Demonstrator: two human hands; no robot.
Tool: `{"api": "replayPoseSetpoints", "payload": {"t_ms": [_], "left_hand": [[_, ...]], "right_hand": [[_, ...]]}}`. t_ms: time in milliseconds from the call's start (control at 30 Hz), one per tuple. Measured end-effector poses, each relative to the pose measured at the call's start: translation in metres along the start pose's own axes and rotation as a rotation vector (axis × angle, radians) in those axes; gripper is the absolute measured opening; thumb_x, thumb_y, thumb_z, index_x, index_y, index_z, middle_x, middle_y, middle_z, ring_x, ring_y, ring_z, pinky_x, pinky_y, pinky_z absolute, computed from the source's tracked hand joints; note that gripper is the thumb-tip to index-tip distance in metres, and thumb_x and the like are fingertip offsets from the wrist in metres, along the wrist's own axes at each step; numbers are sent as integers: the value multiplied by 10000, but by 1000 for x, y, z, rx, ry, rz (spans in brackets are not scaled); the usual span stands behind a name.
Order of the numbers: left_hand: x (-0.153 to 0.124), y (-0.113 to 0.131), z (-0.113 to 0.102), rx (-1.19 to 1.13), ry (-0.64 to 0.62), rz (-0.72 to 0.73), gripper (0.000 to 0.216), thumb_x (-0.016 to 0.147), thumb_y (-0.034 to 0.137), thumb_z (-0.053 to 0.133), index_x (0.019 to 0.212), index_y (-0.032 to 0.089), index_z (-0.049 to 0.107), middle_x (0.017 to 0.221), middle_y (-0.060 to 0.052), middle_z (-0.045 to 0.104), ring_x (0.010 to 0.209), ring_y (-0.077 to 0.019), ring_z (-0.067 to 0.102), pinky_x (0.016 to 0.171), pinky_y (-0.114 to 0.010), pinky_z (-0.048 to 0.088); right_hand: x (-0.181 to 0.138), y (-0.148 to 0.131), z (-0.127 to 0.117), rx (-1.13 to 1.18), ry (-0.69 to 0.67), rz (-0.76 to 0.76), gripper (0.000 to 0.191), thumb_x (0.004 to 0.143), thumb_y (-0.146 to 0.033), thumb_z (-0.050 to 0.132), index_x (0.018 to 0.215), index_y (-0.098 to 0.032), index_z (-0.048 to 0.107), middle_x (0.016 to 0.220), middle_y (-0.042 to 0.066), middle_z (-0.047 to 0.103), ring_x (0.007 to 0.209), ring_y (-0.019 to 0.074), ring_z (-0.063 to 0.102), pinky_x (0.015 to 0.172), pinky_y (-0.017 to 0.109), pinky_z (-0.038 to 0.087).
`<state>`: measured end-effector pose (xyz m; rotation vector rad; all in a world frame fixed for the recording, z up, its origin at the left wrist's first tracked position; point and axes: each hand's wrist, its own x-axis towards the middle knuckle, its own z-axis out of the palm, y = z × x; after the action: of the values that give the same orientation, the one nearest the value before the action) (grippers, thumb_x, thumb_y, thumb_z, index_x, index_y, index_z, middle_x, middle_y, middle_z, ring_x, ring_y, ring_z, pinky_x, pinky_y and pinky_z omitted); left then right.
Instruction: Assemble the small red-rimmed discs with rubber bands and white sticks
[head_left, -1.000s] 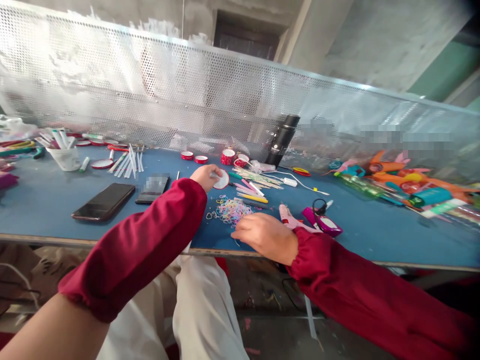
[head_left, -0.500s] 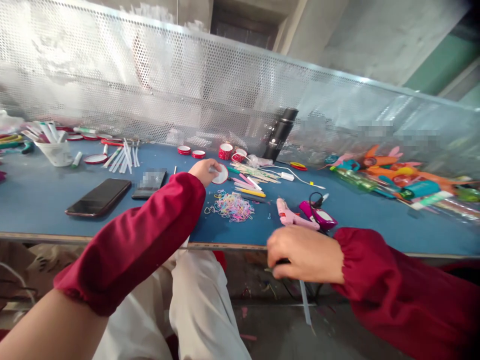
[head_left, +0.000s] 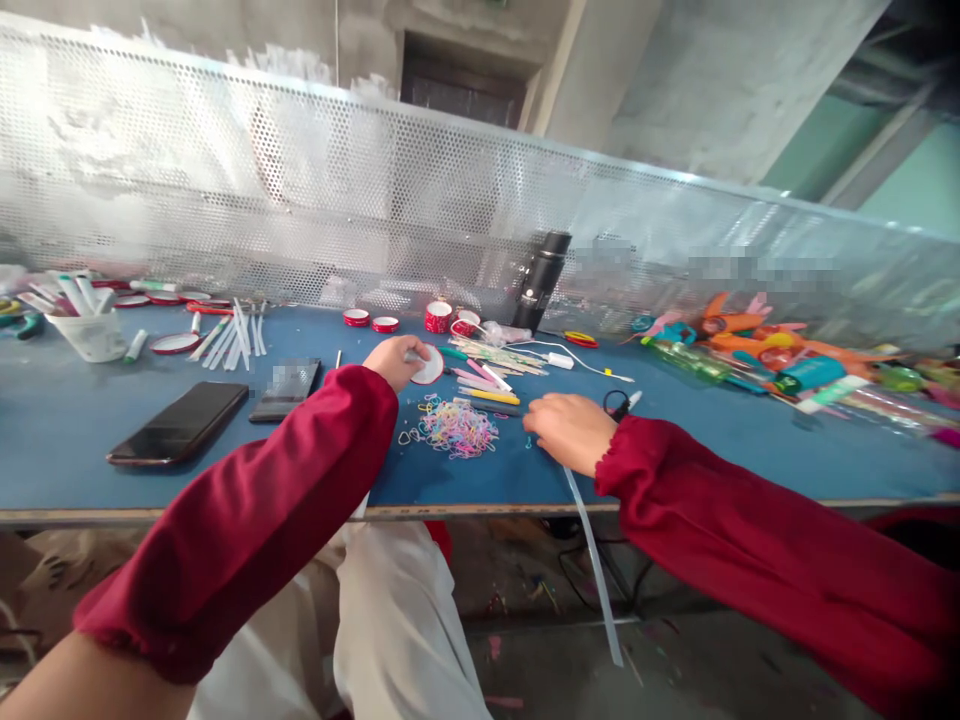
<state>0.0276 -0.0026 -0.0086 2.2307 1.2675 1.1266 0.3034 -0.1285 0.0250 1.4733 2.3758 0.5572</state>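
My left hand (head_left: 396,362) pinches a small white disc with a red rim (head_left: 429,367) just above the blue table. My right hand (head_left: 571,430) is curled over the pink glue gun, which it hides almost wholly. From under that hand a long translucent glue stick (head_left: 592,550) runs down past the table edge. Between the hands lies a heap of small pastel rubber bands (head_left: 457,428). Behind the heap are several pens (head_left: 487,385) and a bundle of thin wooden sticks (head_left: 510,352).
Two phones (head_left: 180,422) lie at left near a cup of markers (head_left: 86,335) and several white sticks (head_left: 231,340). Red-and-white round pieces (head_left: 439,317) and a black cylinder (head_left: 541,280) stand by the perforated metal screen (head_left: 300,170). Colourful balloon-like items (head_left: 787,350) lie at right.
My right hand has moved forward from the table's front edge onto the glue gun, covering it. My left hand still holds the disc. The view has shifted slightly.
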Motion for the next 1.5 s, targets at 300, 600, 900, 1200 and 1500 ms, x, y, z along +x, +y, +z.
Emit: {"api": "replayPoseSetpoints", "payload": {"t_ms": [300, 600, 900, 1200, 1500], "left_hand": [[1, -1, 4, -9, -15, 9, 193, 720, 236, 615, 879, 170, 703, 693, -3, 601, 626, -137, 488, 626, -264, 388], [1, 1, 3, -2, -31, 3, 196, 718, 225, 617, 884, 166, 701, 700, 1, 591, 636, -129, 483, 653, -259, 392], [0, 2, 3, -141, -42, -19, 208, 692, 211, 625, 886, 162, 684, 746, 3, 631, 660, -127, 522, 661, -249, 431], [0, 5, 6, -340, -108, -33, 204, 645, 129, 606, 845, 158, 633, 713, 33, 592, 637, -107, 511, 634, -228, 427], [-4, 18, 3, -349, -71, -109, 161, 703, 216, 650, 842, 147, 695, 547, 58, 488, 499, -81, 389, 517, -224, 320]], "right_hand": [[15, 4, 11, 75, 22, -117, 159, 753, -117, 629, 776, -230, 739, 857, 68, 724, 905, 241, 646, 735, 326, 390], [31, 11, 14, 349, 26, -118, 187, 808, -202, 572, 899, -226, 734, 929, 25, 742, 811, 179, 663, 702, 260, 432], [58, 2, 25, 131, 68, 28, 204, 843, -191, 532, 870, -207, 734, 956, 96, 740, 878, 225, 667, 708, 289, 429], [58, 1, 11, 768, 189, -16, 80, 738, -245, 604, 729, -180, 650, 707, 17, 680, 649, 150, 592, 617, 259, 417], [80, -23, 5, 1533, 401, 171, 265, 688, -383, 726, 707, -184, 552, 604, -13, 627, 525, 115, 569, 532, 261, 478]]}}
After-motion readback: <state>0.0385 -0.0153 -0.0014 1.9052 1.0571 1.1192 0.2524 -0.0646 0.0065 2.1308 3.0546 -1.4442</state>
